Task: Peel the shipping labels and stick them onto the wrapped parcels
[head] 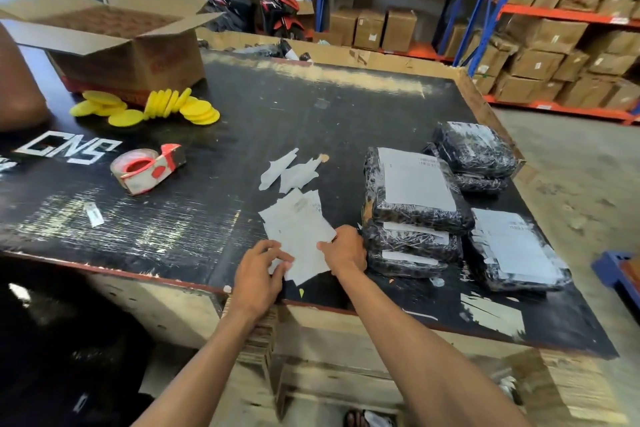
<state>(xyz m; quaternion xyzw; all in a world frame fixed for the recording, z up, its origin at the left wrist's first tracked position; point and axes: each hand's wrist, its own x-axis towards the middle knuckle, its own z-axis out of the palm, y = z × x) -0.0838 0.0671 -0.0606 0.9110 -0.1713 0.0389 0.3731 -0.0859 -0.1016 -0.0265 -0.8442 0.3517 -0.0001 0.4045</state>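
Labels: loose stack of white shipping labels [298,232] lying on the black tabletop [214,163] near its 6 o'clock edge.
Left hand [258,276]: fingers curled, pinching the stack's lower left corner.
Right hand [346,250]: thumb and fingers pinching the stack's right edge.
Parcels: pile of three black wrapped parcels [414,208] at 3 o'clock of the labels, just beside the right hand, top one labelled; another labelled parcel [516,250] further toward 3 o'clock; two unlabelled ones [474,155] at 1 o'clock.
Backing scraps [289,170]: at 12 o'clock of the stack.
Tape dispenser [149,167]: at 10 o'clock, with yellow round pads [173,106] and an open cardboard box [114,39] beyond.
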